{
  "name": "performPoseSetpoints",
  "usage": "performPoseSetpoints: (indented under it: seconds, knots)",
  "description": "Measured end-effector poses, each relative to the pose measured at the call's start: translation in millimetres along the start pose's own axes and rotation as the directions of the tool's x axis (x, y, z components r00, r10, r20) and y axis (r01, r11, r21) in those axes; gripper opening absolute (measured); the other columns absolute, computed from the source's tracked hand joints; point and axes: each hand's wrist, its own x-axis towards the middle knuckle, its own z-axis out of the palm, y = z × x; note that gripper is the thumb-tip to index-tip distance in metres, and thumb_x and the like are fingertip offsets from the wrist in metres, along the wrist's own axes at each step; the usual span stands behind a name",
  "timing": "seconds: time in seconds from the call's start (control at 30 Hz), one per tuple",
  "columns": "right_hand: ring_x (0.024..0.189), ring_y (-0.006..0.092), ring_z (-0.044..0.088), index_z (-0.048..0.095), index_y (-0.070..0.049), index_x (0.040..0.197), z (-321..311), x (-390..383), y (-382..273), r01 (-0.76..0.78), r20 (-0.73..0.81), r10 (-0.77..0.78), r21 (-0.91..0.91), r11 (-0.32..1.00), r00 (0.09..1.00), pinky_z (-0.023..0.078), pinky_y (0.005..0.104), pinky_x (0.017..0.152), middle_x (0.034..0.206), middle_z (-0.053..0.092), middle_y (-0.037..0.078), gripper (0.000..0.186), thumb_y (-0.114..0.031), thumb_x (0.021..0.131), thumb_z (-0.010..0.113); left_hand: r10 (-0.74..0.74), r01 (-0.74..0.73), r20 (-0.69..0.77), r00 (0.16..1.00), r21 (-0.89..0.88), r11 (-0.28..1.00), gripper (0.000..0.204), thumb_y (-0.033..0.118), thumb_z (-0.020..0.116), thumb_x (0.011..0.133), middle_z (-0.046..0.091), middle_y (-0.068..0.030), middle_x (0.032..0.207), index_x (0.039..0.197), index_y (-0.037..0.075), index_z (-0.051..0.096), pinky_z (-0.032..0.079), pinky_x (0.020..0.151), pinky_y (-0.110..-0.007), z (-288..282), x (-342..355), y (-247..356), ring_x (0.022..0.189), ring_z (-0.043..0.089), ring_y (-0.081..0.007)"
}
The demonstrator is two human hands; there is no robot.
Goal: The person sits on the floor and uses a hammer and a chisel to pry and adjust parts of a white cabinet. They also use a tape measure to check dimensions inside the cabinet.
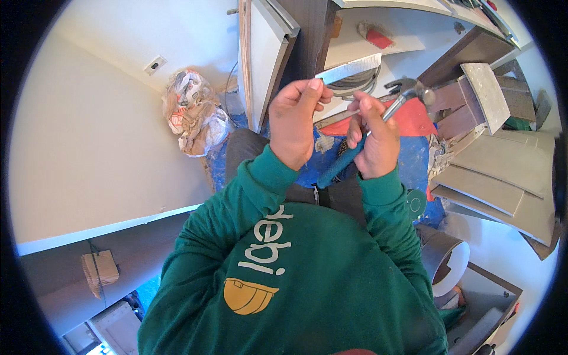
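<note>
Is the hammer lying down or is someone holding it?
Held. The right hand is wrapped around the hammer, which is tilted, head up and away.

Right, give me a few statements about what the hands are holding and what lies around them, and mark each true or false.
1. The right hand grips a hammer with a blue handle. True.
2. The left hand is empty. False: its fingers pinch a flat metal strip.
3. The sleeves are green. True.
4. A crumpled bag lies to the person's right. False: it lies to the left, by the wall.
</note>
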Motion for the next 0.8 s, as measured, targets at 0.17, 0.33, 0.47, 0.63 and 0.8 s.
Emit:
performPoseSetpoints:
  seconds: [0.17, 0.33, 0.47, 0.63, 0.8]
  knots:
    - [0.048, 0.0089, 0.049, 0.064, 0.002, 0.096, 15, 7, -7, 0.080, -0.043, -0.081, -0.033, 0.996, 0.996, 0.040, 0.0239, 0.040, 0.077, 0.062, 0.006, 0.026, -0.022, 0.090, 0.071, -0.059, 0.059, 0.000, 0.998, 0.011, 0.998, 0.018, 0.019, 0.062, 0.097, 0.069, -0.0076, 0.091, 0.099, 0.002, 0.066, 0.045, 0.075, -0.027, -4, -11, -10, 0.083, 0.058, -0.0121]
    - [0.047, 0.0090, 0.049, 0.061, -0.001, 0.085, 15, 10, -7, 0.124, -0.046, -0.123, 0.001, 0.992, 0.991, 0.040, 0.0241, 0.040, 0.072, 0.060, 0.005, 0.021, -0.019, 0.089, 0.072, -0.022, 0.016, 0.065, 0.998, 0.085, 0.996, 0.020, 0.020, 0.063, 0.097, 0.070, -0.0088, 0.094, 0.101, 0.000, 0.067, 0.044, 0.076, -0.026, -5, -15, -10, 0.081, 0.058, -0.0109]
    - [0.049, 0.0103, 0.049, 0.058, -0.003, 0.080, 11, 12, -9, 0.164, -0.064, -0.169, -0.072, 0.984, 0.984, 0.040, 0.0247, 0.042, 0.069, 0.058, 0.005, 0.022, -0.018, 0.089, 0.072, 0.001, -0.007, 0.032, 0.999, 0.185, 0.983, 0.019, 0.017, 0.064, 0.096, 0.069, -0.0077, 0.093, 0.098, -0.001, 0.066, 0.046, 0.077, -0.027, -4, -18, -10, 0.081, 0.059, -0.0111]
    - [0.048, 0.0099, 0.049, 0.057, -0.003, 0.077, 10, 14, -13, 0.235, -0.088, -0.256, -0.202, 0.951, 0.963, 0.040, 0.0244, 0.042, 0.067, 0.057, 0.005, 0.022, -0.015, 0.088, 0.073, 0.512, -0.537, 0.253, 0.821, 0.648, 0.540, 0.014, 0.013, 0.072, 0.088, 0.069, -0.0087, 0.088, 0.094, 0.000, 0.067, 0.049, 0.075, -0.034, -17, -19, -7, 0.080, 0.061, -0.0174]
    - [0.047, 0.0099, 0.047, 0.056, -0.004, 0.074, 10, 16, -9, 0.297, -0.078, -0.327, -0.266, 0.917, 0.942, 0.038, 0.0249, 0.042, 0.064, 0.056, 0.004, 0.023, -0.013, 0.089, 0.071, 0.499, -0.656, 0.456, 0.737, 0.661, 0.365, 0.011, 0.009, 0.074, 0.081, 0.066, -0.0097, 0.083, 0.087, 0.003, 0.067, 0.046, 0.070, -0.037, -16, -16, -1, 0.078, 0.060, -0.0262]
